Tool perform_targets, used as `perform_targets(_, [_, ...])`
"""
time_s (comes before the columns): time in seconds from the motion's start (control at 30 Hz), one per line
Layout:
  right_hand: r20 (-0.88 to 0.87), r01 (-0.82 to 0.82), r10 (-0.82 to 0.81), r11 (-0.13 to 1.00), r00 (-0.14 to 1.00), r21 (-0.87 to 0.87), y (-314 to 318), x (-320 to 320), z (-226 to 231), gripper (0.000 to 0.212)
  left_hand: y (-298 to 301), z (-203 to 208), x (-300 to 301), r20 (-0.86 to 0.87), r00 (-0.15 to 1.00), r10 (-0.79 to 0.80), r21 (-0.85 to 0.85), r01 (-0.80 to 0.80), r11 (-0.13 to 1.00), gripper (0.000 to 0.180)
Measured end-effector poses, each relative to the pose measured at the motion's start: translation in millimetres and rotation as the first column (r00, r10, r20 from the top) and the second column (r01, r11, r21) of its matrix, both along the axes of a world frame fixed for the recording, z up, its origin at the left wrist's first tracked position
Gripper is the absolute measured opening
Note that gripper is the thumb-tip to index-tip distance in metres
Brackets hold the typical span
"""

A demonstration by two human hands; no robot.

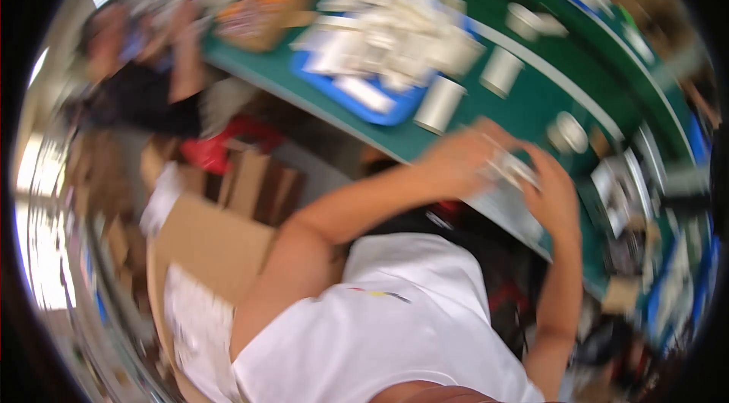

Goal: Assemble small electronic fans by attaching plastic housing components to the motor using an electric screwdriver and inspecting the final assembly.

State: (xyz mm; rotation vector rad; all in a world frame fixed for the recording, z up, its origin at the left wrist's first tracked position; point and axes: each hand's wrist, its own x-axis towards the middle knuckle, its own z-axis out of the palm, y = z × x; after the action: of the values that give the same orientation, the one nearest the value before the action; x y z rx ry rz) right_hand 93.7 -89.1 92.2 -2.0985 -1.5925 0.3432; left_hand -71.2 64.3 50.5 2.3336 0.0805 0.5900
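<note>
A: Where is the white piece (518, 170) now?
B: Between the person's two hands, at the near edge of the worktop (528, 108).
A: And who has hold of it?
B: The right grip (548, 189) seems to pinch it, fingers bent around its end. The left grip (469, 161) reaches its other end, but it's so blurred that I can't tell whether it grasps or merely touches.
A: So what worries you?
B: A drop, mainly. The piece looks small, and if the left only brushes it, one slack finger on the right could let it slip. So close to the edge, it might go over instead of landing on the green surface.
A: Anything else?
B: The left forearm crosses near the white block (440, 105) that stands just beside the blue tray (386, 116). A wide elbow or wrist swing could knock it.
A: And the tray itself?
B: It's heaped with loose white parts (391, 34); a bump could send some sliding off.
</note>
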Motion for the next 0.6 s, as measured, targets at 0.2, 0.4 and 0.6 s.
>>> perform_targets(0.2, [-0.282, -0.043, 0.064, 0.996, 0.957, 0.081, -41, -1, 29, 0.074, -23, -36, 22, 0.08, 0.991, -0.106, -0.105, 0.114, 0.988, 0.047])
perform_targets(0.4, [-0.572, 0.15, 0.151, 0.883, 0.806, 0.445, -31, 10, -31, 0.056, -34, -47, 35, 0.212, 0.974, -0.079, -0.484, 0.174, 0.857, 0.051])
perform_targets(0.6, [-0.611, 0.28, 0.09, 0.83, 0.787, 0.483, -45, 36, -113, 0.049, -53, -59, 66, 0.192, 0.981, -0.03, -0.37, 0.101, 0.924, 0.069])
